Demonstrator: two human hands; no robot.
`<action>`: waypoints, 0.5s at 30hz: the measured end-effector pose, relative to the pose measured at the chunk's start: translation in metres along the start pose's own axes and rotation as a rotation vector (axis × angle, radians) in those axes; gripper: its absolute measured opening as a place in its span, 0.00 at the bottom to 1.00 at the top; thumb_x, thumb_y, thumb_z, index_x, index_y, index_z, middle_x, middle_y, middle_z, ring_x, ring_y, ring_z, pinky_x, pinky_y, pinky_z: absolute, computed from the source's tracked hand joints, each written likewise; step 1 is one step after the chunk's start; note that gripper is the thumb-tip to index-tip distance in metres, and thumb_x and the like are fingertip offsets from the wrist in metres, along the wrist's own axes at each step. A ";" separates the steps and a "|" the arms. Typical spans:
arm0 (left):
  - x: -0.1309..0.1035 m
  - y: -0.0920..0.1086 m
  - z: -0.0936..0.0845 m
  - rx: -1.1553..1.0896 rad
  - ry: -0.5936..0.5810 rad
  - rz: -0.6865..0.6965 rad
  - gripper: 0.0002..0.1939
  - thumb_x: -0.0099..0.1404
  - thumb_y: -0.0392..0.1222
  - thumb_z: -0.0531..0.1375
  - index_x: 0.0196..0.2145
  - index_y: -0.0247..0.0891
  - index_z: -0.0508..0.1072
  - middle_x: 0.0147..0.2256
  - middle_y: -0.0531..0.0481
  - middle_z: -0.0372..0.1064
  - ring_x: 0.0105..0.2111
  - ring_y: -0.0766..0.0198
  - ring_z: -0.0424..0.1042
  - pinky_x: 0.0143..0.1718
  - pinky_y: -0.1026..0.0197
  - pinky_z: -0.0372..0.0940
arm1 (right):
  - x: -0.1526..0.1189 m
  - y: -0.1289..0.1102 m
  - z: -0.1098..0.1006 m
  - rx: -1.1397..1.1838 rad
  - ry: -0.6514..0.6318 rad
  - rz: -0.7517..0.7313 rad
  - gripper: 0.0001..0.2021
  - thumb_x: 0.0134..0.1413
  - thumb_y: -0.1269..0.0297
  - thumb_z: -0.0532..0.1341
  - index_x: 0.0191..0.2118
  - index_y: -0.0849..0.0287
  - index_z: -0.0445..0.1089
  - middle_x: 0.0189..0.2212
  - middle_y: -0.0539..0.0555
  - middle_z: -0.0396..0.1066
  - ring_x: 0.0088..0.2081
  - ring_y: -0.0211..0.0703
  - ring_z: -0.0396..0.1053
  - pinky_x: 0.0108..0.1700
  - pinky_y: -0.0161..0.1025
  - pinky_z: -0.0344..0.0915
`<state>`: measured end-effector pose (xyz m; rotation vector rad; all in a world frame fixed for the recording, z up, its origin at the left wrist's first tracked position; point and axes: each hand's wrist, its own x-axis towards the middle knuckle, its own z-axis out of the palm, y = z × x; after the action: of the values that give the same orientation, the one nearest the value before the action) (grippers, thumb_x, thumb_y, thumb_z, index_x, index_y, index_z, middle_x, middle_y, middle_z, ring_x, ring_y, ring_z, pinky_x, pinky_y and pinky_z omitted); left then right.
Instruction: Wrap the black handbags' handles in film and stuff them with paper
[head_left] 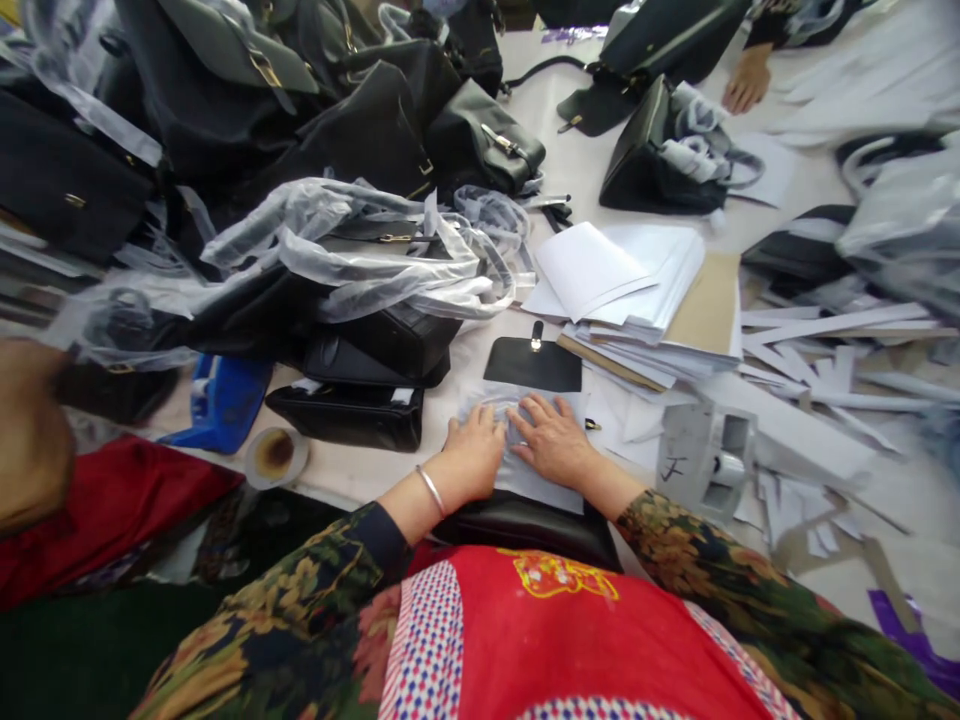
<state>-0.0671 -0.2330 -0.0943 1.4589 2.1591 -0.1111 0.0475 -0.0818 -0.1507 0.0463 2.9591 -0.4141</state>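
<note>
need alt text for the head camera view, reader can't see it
Both the left hand and right hand press flat on thin white paper over a black handbag at the table edge, its flap open beyond. Stacked white sheets lie to the right, plastic-wrapped black bags to the left, and another person's hand rests far right.

Black bag (pixel 525 525) mostly hidden under tissue sheet (pixel 525 470)

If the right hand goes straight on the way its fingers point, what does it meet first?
Probably the black flap: the right hand lies flat on thin white wrapping, fingers pointing towards the flap just beyond. Depth is unclear.
</note>
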 end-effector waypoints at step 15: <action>-0.050 -0.036 -0.085 -0.248 0.066 0.216 0.10 0.69 0.40 0.56 0.40 0.37 0.78 0.38 0.44 0.75 0.40 0.57 0.75 0.44 0.56 0.69 | -0.001 0.001 0.005 -0.025 0.012 -0.018 0.28 0.67 0.52 0.53 0.67 0.60 0.60 0.64 0.69 0.61 0.66 0.65 0.51 0.62 0.64 0.48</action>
<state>-0.1171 -0.2598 -0.0058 1.5539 1.9680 0.2765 0.0489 -0.0822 -0.1553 0.0186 2.9778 -0.3804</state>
